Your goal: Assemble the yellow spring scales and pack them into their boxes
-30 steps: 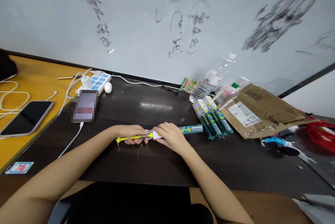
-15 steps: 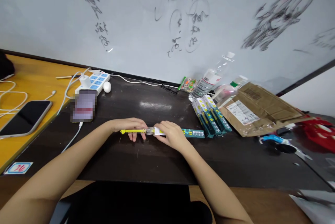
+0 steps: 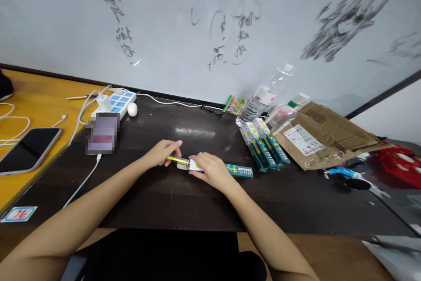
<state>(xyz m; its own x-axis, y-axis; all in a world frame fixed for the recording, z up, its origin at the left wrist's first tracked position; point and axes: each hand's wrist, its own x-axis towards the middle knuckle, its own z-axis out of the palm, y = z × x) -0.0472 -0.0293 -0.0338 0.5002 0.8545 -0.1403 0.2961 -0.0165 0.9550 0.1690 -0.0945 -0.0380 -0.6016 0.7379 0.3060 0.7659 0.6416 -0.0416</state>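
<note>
A thin yellow spring scale (image 3: 179, 160) sticks out of the left end of a narrow white and teal box (image 3: 241, 171). My left hand (image 3: 163, 153) is closed at the scale's outer end, with the fingertips hiding that tip. Over the middle of the box lies my right hand (image 3: 212, 170), its fingers wrapped round it and covering much of the print. A small flap of the box shows below the scale at the opening. Box and scale lie along one line, low over the dark table (image 3: 171, 202).
Several similar boxes (image 3: 263, 147) lie side by side to the right. Behind them are a water bottle (image 3: 258, 101), a snack packet (image 3: 235, 104) and a brown parcel (image 3: 324, 136). Scissors (image 3: 355, 180) lie farther right. A power strip (image 3: 121, 101) and phone (image 3: 103, 134) are at left.
Less of the spring scale shows outside the box than before; it has slid rightward into it. My left hand has changed from spread over the scale to gripping its end.
</note>
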